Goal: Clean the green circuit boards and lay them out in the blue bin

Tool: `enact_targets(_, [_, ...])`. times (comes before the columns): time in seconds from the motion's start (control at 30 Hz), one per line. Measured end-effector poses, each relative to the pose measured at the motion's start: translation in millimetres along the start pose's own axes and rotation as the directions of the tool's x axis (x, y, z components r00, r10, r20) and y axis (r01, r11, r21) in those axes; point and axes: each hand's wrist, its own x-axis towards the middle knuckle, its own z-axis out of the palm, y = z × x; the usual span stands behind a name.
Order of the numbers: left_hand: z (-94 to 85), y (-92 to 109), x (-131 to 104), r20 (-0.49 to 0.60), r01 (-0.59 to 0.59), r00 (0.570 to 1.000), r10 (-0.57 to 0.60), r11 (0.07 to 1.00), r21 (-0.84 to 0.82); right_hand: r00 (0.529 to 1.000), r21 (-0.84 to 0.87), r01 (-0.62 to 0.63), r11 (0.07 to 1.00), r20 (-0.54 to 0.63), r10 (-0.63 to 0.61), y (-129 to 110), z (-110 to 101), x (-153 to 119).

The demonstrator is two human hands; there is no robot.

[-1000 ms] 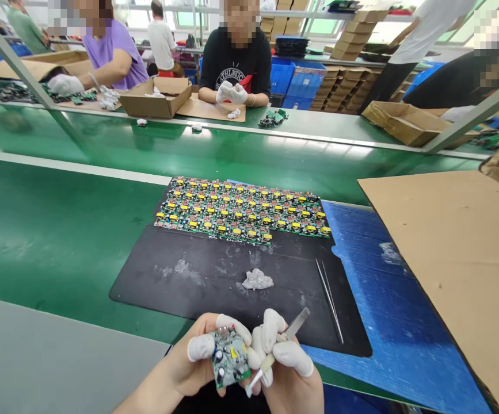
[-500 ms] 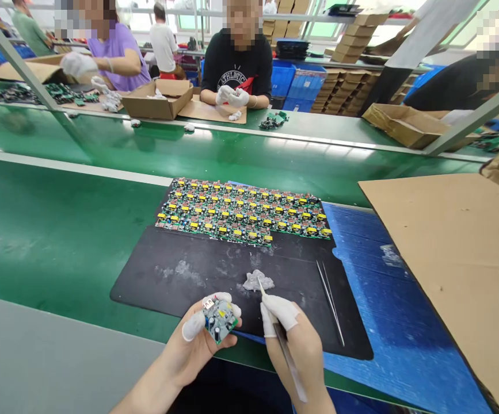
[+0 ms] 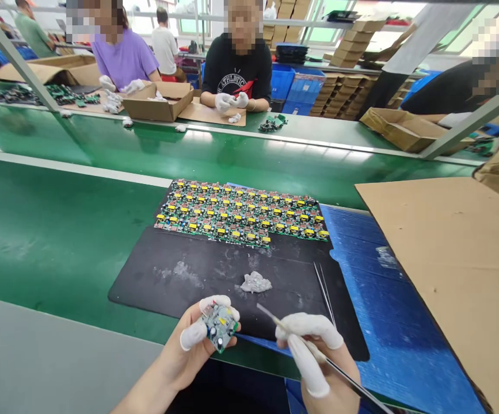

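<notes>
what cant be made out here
All in the head view:
Held circuit board: underside, hidden by the board itself and the left hand
Slim tool: rear end, cut off by the bottom edge
Tweezers: lower end, hidden behind the right hand
Rows of boards: any markings, too small to read

Tool (image 3: 346, 376) — cut off below, tweezers (image 3: 324, 294) — partly hidden behind right hand (image 3: 335, 351)

Far green bench (image 3: 318, 127) bears an open cardboard box (image 3: 149, 110). A co-worker in a black T-shirt (image 3: 236, 63) is behind the bench. Further back: blue plastic crates (image 3: 304, 87) and stacked black trays (image 3: 291, 54). Right foreground: brown cardboard panel (image 3: 452, 241).
</notes>
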Motion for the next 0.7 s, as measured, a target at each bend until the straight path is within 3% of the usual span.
enact_targets(0.1, [4.3,0,-1,0.066,-0.015,0.998,0.013,0.999,0.041,0.97,0.296,-0.198,0.935,0.198,0.143,-11,4,-5])
enact_targets(0.23, [9.4,0,-4,0.179,-0.04,0.983,0.028,0.997,0.064,0.927,0.436,-0.325,0.839,0.323,0.191,-13,9,-9])
enact_targets(0.57, [15.5,6,-3,0.283,0.025,0.958,-0.044,0.997,0.068,0.838,0.46,-0.524,0.717,0.428,0.338,-7,13,-8])
enact_targets(0.7, [14.6,9,-3,0.252,0.028,0.966,-0.06,0.991,0.131,0.81,0.443,-0.58,0.683,0.397,0.431,-14,17,-8])
